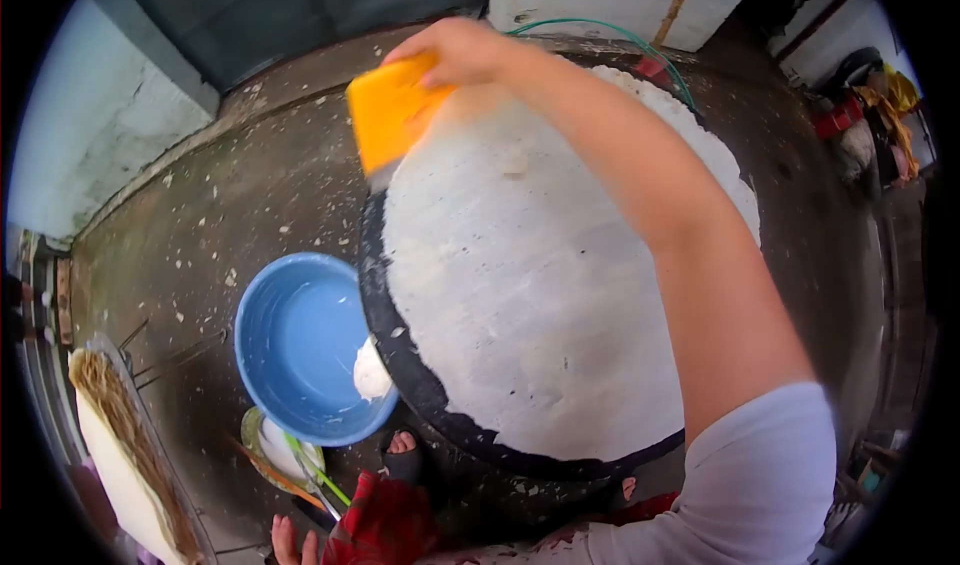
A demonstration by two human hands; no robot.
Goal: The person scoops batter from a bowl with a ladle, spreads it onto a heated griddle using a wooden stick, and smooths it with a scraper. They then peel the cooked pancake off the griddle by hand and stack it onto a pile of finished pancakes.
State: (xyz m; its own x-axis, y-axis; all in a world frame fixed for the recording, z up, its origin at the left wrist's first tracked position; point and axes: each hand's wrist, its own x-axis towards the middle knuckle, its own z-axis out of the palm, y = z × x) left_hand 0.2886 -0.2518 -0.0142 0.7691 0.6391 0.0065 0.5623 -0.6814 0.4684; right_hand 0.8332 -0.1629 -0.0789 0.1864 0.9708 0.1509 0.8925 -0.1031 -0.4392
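My right hand [455,50] is closed on a yellow scraper [385,115], held at the upper left edge of a large round black griddle [375,285]. A grey edge shows along the bottom of the scraper. Over most of the griddle lies a thin, pale sheet of batter [540,275] with a ragged rim and a few small holes. At the bottom edge of the view my left hand [288,542] is partly cut off; its visible fingers are apart and hold nothing, beside red cloth [385,525].
Left of the griddle stands a blue basin [310,345] with a white lump of dough [371,373] at its right side. Below it is a bowl [270,445] with utensils. A stack of pale sheets [125,455] lies far left. A green hose [620,33] runs behind the griddle.
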